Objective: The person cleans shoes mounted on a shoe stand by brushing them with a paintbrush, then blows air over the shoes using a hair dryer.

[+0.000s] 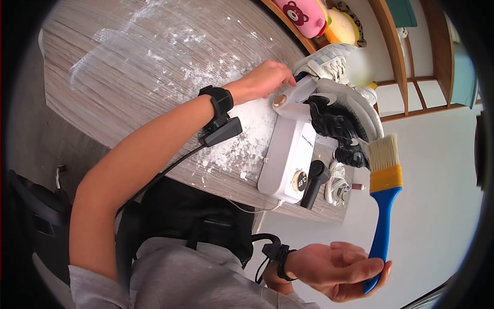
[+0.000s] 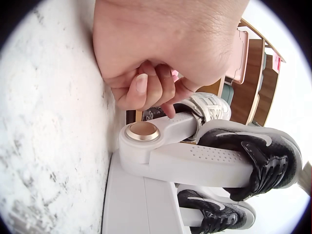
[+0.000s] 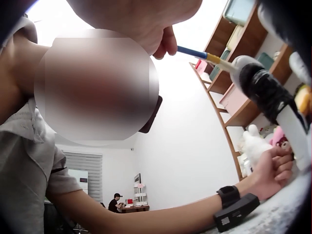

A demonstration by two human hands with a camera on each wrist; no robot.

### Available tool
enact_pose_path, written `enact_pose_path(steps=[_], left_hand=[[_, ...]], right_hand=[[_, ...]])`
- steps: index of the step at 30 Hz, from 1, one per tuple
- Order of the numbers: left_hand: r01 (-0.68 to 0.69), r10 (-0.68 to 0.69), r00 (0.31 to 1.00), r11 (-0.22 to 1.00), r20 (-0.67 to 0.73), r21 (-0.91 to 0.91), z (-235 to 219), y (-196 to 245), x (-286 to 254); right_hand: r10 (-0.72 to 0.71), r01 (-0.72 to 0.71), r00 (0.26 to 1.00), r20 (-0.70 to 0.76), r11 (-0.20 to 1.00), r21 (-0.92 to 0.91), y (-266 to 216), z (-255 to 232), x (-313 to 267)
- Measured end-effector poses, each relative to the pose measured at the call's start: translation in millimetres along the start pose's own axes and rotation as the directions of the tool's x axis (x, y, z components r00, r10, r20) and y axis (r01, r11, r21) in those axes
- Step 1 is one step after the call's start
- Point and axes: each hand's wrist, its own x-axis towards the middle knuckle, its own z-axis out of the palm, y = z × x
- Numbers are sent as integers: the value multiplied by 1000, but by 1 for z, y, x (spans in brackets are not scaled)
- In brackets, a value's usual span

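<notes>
Brush [image 1: 385, 198] sits lifted off the powder-dusted counter [image 1: 128, 67] — right hand [image 1: 339, 270] gripping its blue handle, bristles up — while the left hand [image 1: 262, 80] curls round the shoe dryer's [image 1: 290, 149] arm, apparently steadying it.

White powder [image 1: 247, 129] dusts the grey wood-grain desk [image 1: 113, 87]; pink and yellow plush toys [image 1: 319, 18] sit on brown wooden shelves [image 1: 406, 82] — behind the desk.
</notes>
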Motion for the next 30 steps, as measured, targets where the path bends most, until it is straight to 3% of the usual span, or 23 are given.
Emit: enact_pose_path(steps=[2, 3, 4, 5, 7, 9, 11, 13, 15, 17, 20, 23, 25, 29, 30], left_hand=[[-6, 6, 1000, 1000, -21, 17, 1, 0, 1], [-9, 10, 999, 1000, -46, 25, 1, -2, 2], [-11, 14, 998, 999, -68, 35, 1, -5, 4], [-14, 16, 998, 999, -68, 33, 1, -7, 5], [-31, 30, 995, 999, -90, -7, 0, -11, 9], [-35, 33, 994, 999, -101, -20, -1, -14, 12], [-42, 38, 993, 999, -111, -31, -2, -19, 16], [-197, 205, 967, 978, -151, 65, -3, -27, 20], [-182, 184, 973, 983, -142, 25, -2, -31, 22], [-174, 174, 975, 985, -135, 13, -2, -25, 20], [-237, 266, 950, 956, -165, 174, -2, -23, 14], [-287, 301, 932, 953, -202, 96, 1, -20, 14], [-73, 66, 984, 997, -165, -35, 0, -16, 12], [-52, 48, 986, 998, -160, -19, 0, -15, 12], [-50, 46, 987, 998, -157, -23, 0, -16, 11]], right_hand=[[-51, 38, 989, 136, 995, 97, -6, -6, -5], [-6, -27, 974, 226, 989, 145, -13, -4, -15], [-9, -25, 974, 226, 989, 146, -12, 0, -16], [-35, -50, 921, 387, 977, 207, -12, 6, -16], [-124, -124, 738, 664, 942, 313, -12, 22, -18], [-140, -57, 763, 631, 958, 282, -14, 55, -31], [-133, -87, 718, 683, 957, 277, -15, 77, -39], [-145, -83, 682, 717, 958, 273, -8, 91, -43], [-128, -90, 695, 708, 961, 262, -3, 104, -49], [-100, -108, 702, 705, 964, 245, 0, 105, -49], [-87, -113, 716, 693, 965, 238, -5, 105, -49], [-120, -61, 751, 649, 967, 248, -12, 101, -41], [-140, -11, 771, 621, 973, 232, -15, 90, -33], [-80, 14, 861, 501, 991, 134, -29, 60, -10], [-12, -65, 884, 468, 987, 149, -28, 50, -9]])
